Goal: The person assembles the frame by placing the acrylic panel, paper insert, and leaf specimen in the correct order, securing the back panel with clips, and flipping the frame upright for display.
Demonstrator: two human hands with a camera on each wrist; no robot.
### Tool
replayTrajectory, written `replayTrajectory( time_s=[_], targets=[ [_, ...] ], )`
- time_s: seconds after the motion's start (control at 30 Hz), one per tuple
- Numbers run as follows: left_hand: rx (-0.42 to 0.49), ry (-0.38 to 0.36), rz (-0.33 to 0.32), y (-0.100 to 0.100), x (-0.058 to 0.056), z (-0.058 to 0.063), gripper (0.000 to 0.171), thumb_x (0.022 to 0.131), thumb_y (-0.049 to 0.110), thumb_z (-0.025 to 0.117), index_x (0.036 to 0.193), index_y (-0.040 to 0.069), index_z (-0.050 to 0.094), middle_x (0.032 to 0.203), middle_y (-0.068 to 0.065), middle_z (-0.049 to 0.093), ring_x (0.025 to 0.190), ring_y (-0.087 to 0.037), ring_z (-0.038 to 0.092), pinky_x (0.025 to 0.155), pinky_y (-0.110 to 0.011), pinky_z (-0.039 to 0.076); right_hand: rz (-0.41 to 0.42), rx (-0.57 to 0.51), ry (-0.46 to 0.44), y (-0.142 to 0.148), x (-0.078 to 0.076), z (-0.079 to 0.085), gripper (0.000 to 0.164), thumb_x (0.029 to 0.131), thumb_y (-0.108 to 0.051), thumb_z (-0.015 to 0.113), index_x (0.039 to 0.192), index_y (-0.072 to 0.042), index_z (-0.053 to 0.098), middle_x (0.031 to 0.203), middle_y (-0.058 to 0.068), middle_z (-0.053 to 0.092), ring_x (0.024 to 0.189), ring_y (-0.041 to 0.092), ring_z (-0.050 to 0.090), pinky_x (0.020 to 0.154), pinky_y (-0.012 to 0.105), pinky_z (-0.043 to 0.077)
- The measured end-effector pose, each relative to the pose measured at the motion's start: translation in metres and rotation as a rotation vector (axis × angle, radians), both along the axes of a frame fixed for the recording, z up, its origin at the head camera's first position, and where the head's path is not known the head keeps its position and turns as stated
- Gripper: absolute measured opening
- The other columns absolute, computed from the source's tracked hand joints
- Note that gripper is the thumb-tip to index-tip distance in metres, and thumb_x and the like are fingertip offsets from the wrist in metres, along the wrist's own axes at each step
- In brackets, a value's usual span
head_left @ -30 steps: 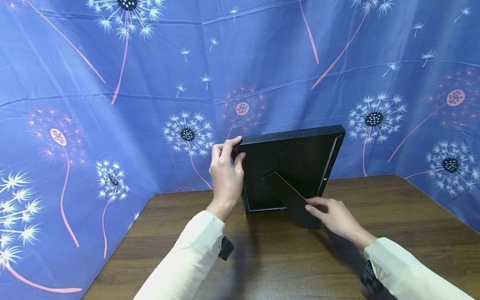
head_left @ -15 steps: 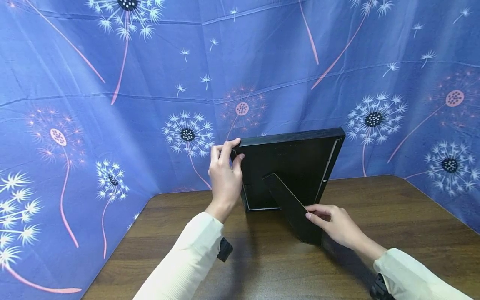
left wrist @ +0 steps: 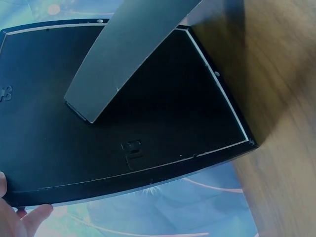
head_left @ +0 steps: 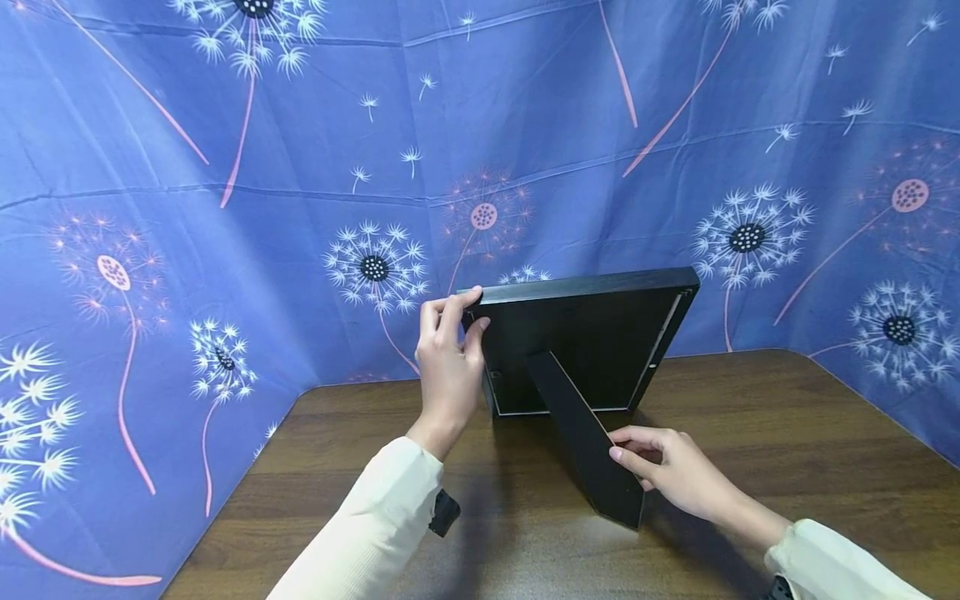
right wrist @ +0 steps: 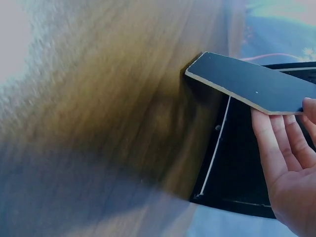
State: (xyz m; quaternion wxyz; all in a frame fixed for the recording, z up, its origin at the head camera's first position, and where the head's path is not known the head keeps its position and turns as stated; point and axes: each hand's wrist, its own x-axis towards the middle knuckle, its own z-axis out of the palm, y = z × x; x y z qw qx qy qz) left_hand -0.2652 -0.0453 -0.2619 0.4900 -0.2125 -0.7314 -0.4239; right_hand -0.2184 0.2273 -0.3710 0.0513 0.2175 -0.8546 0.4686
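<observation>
A black picture frame (head_left: 592,333) stands on the wooden table with its back towards me, leaning away. Its upper left corner is gripped by my left hand (head_left: 450,367), thumb on the back and fingers over the edge. From the middle of the back a black easel leg (head_left: 581,433) slants out towards me, down to the tabletop. My right hand (head_left: 675,467) pinches the right edge of this leg, low down. In the right wrist view the thumb lies on the leg's (right wrist: 252,84) outer face and the fingers are behind it. The front of the frame is hidden.
The brown wooden table (head_left: 337,517) spreads around the frame. Behind it and at the sides hangs a blue cloth (head_left: 300,150) with a dandelion print. A small black device (head_left: 445,512) is strapped at the left wrist.
The easel leg has swung further out from the back, its lower end coming towards me with my right hand. The frame's top has dipped slightly while my left hand keeps its corner.
</observation>
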Motion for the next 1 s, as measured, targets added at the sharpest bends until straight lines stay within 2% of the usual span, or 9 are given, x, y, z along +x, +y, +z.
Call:
replayTrajectory(
  time_s=[0.2, 0.3, 0.53, 1.0],
  targets=[
    [0.009, 0.012, -0.042, 0.001, 0.005, -0.004, 0.032, 0.092, -0.002, 0.072, 0.121, 0.01, 0.07, 0.113, -0.015, 0.056, 0.107, -0.029, 0.064, 0.074, -0.031, 0.061, 0.022, 0.002, -0.023, 0.001, 0.006, -0.002, 0.027, 0.101, -0.017, 0.065, 0.122, 0.001, 0.068, 0.098, 0.009, 0.068, 0.064, 0.009, 0.056, 0.061, 0.03, 0.059],
    [0.01, 0.011, -0.05, 0.002, 0.007, -0.007, 0.032, 0.092, -0.002, 0.072, 0.122, 0.01, 0.07, 0.113, -0.015, 0.056, 0.107, -0.028, 0.063, 0.073, -0.031, 0.061, 0.03, 0.002, -0.023, 0.0, 0.009, -0.002, 0.028, 0.101, -0.016, 0.065, 0.123, 0.001, 0.067, 0.097, 0.009, 0.068, 0.066, 0.009, 0.058, 0.059, 0.03, 0.059],
    [-0.013, 0.029, -0.043, 0.005, 0.01, -0.013, 0.03, 0.093, 0.0, 0.072, 0.121, 0.01, 0.069, 0.113, -0.015, 0.056, 0.101, -0.028, 0.065, 0.071, -0.032, 0.061, 0.059, -0.038, -0.063, -0.001, 0.013, -0.005, 0.03, 0.1, -0.015, 0.066, 0.124, 0.004, 0.065, 0.098, 0.007, 0.072, 0.086, 0.006, 0.066, 0.058, 0.029, 0.059],
    [-0.018, 0.063, -0.053, 0.007, 0.016, -0.021, 0.029, 0.094, 0.0, 0.07, 0.121, 0.01, 0.069, 0.114, -0.015, 0.056, 0.099, -0.028, 0.067, 0.07, -0.032, 0.061, 0.08, -0.068, -0.094, -0.001, 0.019, -0.011, 0.032, 0.102, -0.017, 0.064, 0.126, 0.004, 0.063, 0.098, 0.008, 0.071, 0.089, 0.004, 0.065, 0.057, 0.03, 0.06]
  ],
)
